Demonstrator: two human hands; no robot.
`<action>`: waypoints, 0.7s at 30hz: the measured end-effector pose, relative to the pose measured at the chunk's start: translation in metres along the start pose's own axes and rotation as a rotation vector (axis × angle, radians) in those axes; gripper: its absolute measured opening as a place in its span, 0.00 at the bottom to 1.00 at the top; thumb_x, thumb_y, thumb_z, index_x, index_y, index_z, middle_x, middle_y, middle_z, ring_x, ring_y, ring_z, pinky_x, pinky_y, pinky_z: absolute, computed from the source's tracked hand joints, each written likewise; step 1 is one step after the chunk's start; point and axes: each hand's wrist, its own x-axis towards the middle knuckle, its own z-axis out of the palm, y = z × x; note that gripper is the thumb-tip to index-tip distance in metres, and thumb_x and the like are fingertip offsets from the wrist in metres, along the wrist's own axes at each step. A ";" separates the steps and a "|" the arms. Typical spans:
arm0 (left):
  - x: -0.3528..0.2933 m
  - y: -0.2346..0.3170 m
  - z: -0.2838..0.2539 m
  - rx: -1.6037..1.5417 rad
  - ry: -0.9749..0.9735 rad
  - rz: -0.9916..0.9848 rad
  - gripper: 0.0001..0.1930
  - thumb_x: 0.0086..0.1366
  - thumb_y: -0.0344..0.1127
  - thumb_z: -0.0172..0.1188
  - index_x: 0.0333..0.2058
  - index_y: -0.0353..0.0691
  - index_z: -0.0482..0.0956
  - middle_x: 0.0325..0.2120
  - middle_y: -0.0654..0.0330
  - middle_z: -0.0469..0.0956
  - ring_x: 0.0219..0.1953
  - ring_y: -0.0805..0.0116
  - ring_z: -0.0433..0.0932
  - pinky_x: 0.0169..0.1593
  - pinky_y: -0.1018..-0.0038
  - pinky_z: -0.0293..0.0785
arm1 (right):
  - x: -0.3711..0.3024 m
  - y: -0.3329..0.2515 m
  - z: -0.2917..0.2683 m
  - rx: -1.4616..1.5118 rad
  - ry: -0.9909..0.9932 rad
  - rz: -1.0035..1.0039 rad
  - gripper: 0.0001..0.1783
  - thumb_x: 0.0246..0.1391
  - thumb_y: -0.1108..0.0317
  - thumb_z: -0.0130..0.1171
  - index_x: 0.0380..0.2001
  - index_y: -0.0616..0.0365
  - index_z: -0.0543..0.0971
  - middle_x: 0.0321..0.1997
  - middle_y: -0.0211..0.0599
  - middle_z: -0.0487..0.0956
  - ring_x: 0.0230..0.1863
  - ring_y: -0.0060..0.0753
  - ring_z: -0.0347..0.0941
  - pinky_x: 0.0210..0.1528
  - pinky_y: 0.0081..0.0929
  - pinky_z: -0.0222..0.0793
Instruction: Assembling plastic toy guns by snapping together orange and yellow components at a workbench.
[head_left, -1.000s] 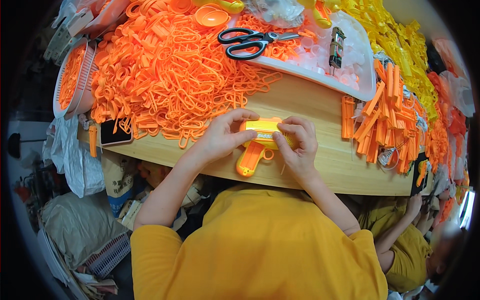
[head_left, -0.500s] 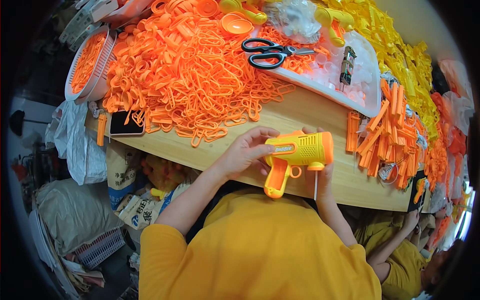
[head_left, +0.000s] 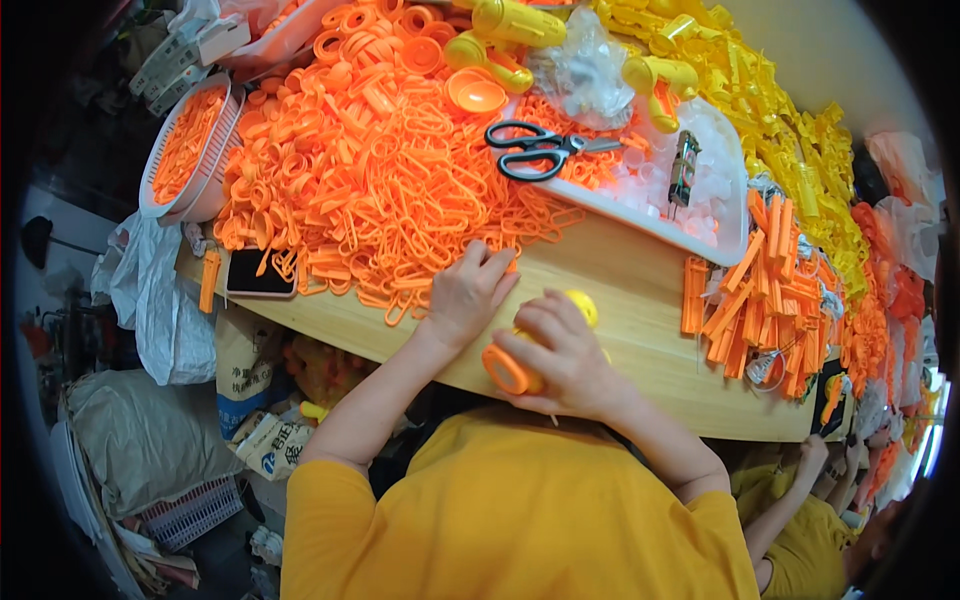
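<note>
My right hand is wrapped over a yellow and orange toy bubble gun, held low above the table's near edge. The gun's round orange end faces left and a yellow part shows beyond my fingers; the hand covers most of its body. Left of it, my left hand rests at the near right edge of a pile of orange plastic clips. Its fingers are bent together, with a bit of an orange clip showing at the fingertips.
Scissors lie across a white tray of small translucent parts. Orange strips are heaped at the right, yellow shells behind. A black phone and a white basket are at the left. A co-worker's arm shows lower right.
The bubble gun has turned, its orange end now facing left, and moved left and nearer in my right hand. My left hand has let go of it and moved to the clip pile.
</note>
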 end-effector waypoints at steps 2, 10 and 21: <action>0.001 -0.002 0.004 -0.012 0.027 0.024 0.12 0.56 0.35 0.63 0.38 0.43 0.75 0.29 0.57 0.69 0.26 0.58 0.77 0.26 0.66 0.74 | -0.008 0.002 0.020 -0.104 -0.055 0.043 0.35 0.29 0.57 0.71 0.46 0.53 0.74 0.43 0.43 0.69 0.49 0.46 0.66 0.57 0.52 0.59; 0.000 -0.006 0.002 -0.044 0.017 0.020 0.07 0.56 0.33 0.62 0.31 0.39 0.75 0.28 0.57 0.70 0.26 0.57 0.76 0.26 0.66 0.74 | 0.016 0.023 0.002 0.098 0.294 0.054 0.25 0.39 0.68 0.68 0.43 0.60 0.73 0.42 0.45 0.73 0.44 0.46 0.70 0.47 0.40 0.67; 0.006 -0.005 -0.005 -0.346 0.006 -0.115 0.06 0.52 0.25 0.64 0.28 0.33 0.77 0.29 0.56 0.72 0.24 0.66 0.76 0.27 0.75 0.73 | 0.137 0.227 -0.072 -0.164 0.569 0.466 0.11 0.51 0.73 0.54 0.38 0.59 0.81 0.37 0.44 0.81 0.39 0.39 0.77 0.44 0.27 0.71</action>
